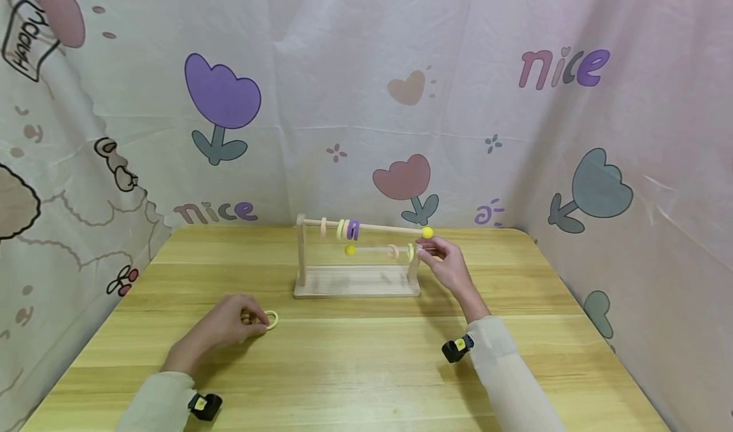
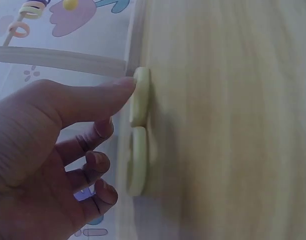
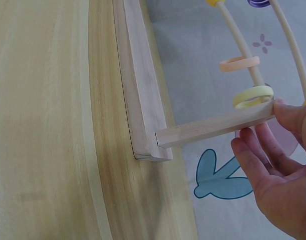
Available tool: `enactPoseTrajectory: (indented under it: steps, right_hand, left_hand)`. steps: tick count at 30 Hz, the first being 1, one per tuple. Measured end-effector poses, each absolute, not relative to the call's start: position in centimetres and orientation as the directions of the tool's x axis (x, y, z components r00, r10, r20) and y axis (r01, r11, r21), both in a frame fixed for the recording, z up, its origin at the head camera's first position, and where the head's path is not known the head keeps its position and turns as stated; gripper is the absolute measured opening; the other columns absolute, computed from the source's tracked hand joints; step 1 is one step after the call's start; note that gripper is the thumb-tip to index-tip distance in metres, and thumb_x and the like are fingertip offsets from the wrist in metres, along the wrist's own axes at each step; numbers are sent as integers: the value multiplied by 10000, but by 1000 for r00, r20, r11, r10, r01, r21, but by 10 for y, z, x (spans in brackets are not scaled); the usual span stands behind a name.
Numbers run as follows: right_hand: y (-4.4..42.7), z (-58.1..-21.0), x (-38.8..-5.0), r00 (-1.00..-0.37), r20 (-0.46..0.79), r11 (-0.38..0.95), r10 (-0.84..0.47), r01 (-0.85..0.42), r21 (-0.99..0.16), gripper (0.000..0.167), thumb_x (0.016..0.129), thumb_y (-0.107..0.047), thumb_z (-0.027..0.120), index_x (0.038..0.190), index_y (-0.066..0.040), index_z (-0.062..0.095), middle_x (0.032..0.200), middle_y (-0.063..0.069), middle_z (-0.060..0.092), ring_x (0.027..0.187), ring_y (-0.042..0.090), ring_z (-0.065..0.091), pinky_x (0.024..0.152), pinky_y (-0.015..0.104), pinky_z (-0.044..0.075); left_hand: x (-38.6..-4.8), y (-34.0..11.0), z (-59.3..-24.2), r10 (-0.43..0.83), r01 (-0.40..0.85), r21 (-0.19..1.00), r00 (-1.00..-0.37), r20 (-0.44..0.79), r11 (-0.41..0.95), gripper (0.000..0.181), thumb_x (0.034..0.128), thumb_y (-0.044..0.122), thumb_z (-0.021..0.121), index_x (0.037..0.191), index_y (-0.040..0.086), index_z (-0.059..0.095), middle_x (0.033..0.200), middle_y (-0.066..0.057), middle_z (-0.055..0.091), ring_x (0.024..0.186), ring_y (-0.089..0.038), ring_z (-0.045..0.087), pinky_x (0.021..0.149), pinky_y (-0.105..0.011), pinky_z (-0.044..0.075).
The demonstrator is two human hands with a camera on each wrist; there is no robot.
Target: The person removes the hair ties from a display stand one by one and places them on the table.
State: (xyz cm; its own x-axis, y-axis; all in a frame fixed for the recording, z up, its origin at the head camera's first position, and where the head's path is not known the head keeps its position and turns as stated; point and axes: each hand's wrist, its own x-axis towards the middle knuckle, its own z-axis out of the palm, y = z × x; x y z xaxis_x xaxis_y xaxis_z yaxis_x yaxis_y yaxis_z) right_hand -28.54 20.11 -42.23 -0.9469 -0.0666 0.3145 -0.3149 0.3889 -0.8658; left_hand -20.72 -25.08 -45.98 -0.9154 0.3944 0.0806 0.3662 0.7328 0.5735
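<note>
The left hand (image 1: 231, 320) is low over the table, its thumb and a fingertip pinching a pale yellow ring (image 1: 272, 320). In the left wrist view the thumb lies against this ring (image 2: 141, 97), and a second pale yellow ring (image 2: 138, 162) touches it. A wooden rack (image 1: 355, 289) stands farther back. The right hand (image 1: 449, 266) grips the top of its shorter right post (image 3: 217, 124) between thumb and fingers. The rod from that post carries an orange ring (image 3: 240, 63) and a yellow ring (image 3: 252, 94). Peach, yellow and purple rings (image 1: 353, 230) hang on the upper rod.
Yellow balls cap the free ends of the upper rod (image 1: 427, 233) and the lower rod (image 1: 350, 250). The taller post (image 1: 301, 250) rises at the rack's left end. A patterned cloth (image 1: 321, 101) hangs behind and beside the wooden table (image 1: 355, 381).
</note>
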Motion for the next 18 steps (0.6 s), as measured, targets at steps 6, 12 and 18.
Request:
enactPoseTrajectory:
  steps: [6,12,18]
  right_hand:
    - [195,-398,-267,-952,296,396,-83,-304,-867,264,986,16,641,1224,128,661,1248,296,684,1149,385,647,961,197,524]
    - [194,-395,-264,-953,293,380,-82,-302,-874,259,983,22,642,1217,131,661,1245,300,683,1142,388,641,975,233,527]
    - [195,-397,-265,-952,295,376,-78,-302,-876,259,980,17,650,1215,125,666,1236,297,687,1126,356,645,959,198,519]
  left_hand:
    - [-209,-244,-449,357,335,605,-930,89,723,58,860,171,835,903,193,802,856,79,679,760,-83,514,644,-215,427]
    - [-218,-227,-446,391,390,625,-909,145,676,55,893,134,799,947,133,806,865,68,709,772,-51,568,651,-209,497]
    - [-230,-195,-448,441,440,670,-878,183,598,79,902,124,786,964,76,800,907,16,743,800,-60,621,694,-210,552]
